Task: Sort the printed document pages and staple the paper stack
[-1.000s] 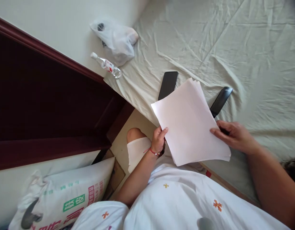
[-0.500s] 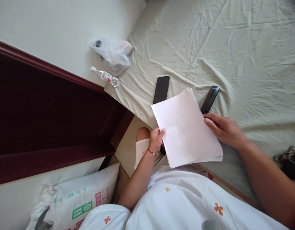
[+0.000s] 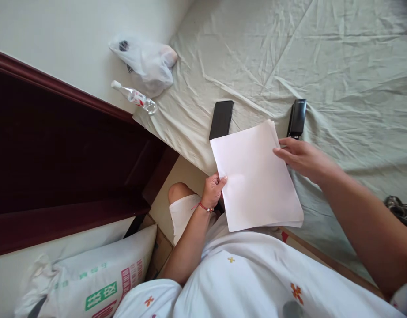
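Note:
A small stack of white paper sheets (image 3: 253, 181) is held in front of me above my lap. My left hand (image 3: 214, 191) is closed on its left edge, thumb on top and fingers underneath. At the upper right edge, the thumb of my right hand (image 3: 301, 158) lies over the paper. Its index fingertip meets the edge, and the other fingers are partly hidden. Just beyond that hand, a black stapler (image 3: 297, 118) lies on the bed. A dark smartphone (image 3: 221, 119) rests beyond the paper's upper left corner.
A light green sheet (image 3: 243, 53) covers the bed. At its left edge are a clear plastic bottle (image 3: 137, 98) and a white plastic bag (image 3: 147, 66). A dark red wooden panel (image 3: 74, 145) and a printed white sack (image 3: 100, 274) stand left. Dark coiled cords (image 3: 400, 212) lie right.
My right hand has moved up along the paper's right edge. The stapler now lies farther up and turned more upright in view. My left hand keeps its hold, and the view has shifted slightly.

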The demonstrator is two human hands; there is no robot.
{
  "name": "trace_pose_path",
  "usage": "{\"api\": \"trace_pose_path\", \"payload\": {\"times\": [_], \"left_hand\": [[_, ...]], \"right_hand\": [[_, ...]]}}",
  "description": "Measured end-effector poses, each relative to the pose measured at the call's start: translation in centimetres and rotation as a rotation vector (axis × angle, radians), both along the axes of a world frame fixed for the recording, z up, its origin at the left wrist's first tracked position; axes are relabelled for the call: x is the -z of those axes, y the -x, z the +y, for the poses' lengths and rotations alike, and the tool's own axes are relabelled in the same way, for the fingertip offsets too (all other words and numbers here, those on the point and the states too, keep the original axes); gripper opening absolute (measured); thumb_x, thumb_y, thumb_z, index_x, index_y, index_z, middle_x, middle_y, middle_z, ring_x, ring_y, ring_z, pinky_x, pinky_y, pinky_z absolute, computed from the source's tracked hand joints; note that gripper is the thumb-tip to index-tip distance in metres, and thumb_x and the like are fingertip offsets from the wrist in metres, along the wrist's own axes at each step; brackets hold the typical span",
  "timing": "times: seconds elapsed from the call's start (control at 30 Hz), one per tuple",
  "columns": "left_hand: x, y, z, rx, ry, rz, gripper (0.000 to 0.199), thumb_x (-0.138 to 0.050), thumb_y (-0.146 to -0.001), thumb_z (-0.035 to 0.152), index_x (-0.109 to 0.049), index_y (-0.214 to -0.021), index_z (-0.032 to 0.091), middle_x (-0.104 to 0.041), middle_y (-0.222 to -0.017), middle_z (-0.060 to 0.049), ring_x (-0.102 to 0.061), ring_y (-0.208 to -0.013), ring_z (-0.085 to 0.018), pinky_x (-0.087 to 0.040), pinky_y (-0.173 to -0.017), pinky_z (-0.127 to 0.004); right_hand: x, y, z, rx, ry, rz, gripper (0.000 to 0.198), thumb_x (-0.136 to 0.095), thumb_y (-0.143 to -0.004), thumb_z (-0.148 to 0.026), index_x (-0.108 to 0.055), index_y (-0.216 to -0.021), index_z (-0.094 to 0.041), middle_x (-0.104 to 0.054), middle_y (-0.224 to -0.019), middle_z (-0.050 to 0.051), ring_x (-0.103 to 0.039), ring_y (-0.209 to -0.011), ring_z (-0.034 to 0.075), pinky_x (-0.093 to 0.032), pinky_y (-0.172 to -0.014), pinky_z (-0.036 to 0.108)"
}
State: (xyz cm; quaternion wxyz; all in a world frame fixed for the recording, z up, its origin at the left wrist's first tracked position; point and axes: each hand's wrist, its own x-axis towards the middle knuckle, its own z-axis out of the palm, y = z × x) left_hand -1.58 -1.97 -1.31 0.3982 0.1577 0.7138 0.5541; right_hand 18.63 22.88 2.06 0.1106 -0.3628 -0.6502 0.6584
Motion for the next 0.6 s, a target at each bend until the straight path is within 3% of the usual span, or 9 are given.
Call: {"api": "trace_pose_path", "payload": {"times": [0.13, 0.23, 0.33, 0.47, 0.6], "left_hand": [[0.1, -0.4, 0.2, -0.064, -0.014, -0.034, 0.061, -0.093, -0.068, 0.063, -0.079, -0.1, 0.013, -0.078, -0.078, -0.004, -0.067, -0.064, -0.015, -0.055, -0.064, -0.027], [0.1, -0.9, 0.4, -0.132, -0.062, -0.055, 0.059, -0.094, -0.067, 0.061, -0.079, -0.099, 0.014, -0.08, -0.083, -0.004, -0.07, -0.07, -0.016, -0.057, -0.071, -0.028], [0.3, -1.0, 0.3, -0.152, -0.085, -0.063, 0.058, -0.095, -0.066, 0.059, -0.079, -0.1, 0.014, -0.082, -0.087, -0.005, -0.072, -0.073, -0.016, -0.057, -0.073, -0.027], [0.5, -0.9, 0.1, -0.141, -0.096, -0.079, 0.056, -0.095, -0.068, 0.057, -0.079, -0.101, 0.014, -0.083, -0.091, -0.007, -0.073, -0.073, -0.017, -0.056, -0.071, -0.028], [0.4, -1.1, 0.0, -0.15, -0.123, -0.097, 0.056, -0.094, -0.071, 0.056, -0.078, -0.106, 0.015, -0.084, -0.1, -0.009, -0.077, -0.084, -0.022, -0.06, -0.08, -0.033]], "right_hand": [[-0.7, 3.2, 0.8, -0.034, -0.131, 0.101, 0.042, -0.067, -0.096, -0.063, -0.069, -0.082, -0.024, -0.063, -0.068, 0.002, -0.061, -0.065, 0.019, -0.044, -0.055, 0.03], [-0.1, 4.2, 1.5, 0.003, -0.245, 0.149, 0.048, -0.062, -0.097, -0.066, -0.062, -0.075, -0.023, -0.051, -0.063, -0.001, -0.046, -0.057, 0.014, -0.033, -0.052, 0.029], [0.9, 3.7, 2.1, -0.032, -0.285, 0.172, 0.048, -0.067, -0.092, -0.066, -0.064, -0.073, -0.022, -0.049, -0.063, -0.002, -0.042, -0.058, 0.012, -0.03, -0.053, 0.029], [1.6, 2.7, 2.4, -0.021, -0.06, 0.24, 0.04, -0.075, -0.087, -0.063, -0.073, -0.082, -0.022, -0.062, -0.071, 0.0, -0.049, -0.062, 0.013, -0.037, -0.056, 0.029], [1.5, 2.6, 2.4, 0.044, 0.22, 0.304, 0.034, -0.084, -0.079, -0.057, -0.078, -0.083, -0.024, -0.07, -0.077, 0.001, -0.058, -0.067, 0.014, -0.048, -0.061, 0.029]]}}
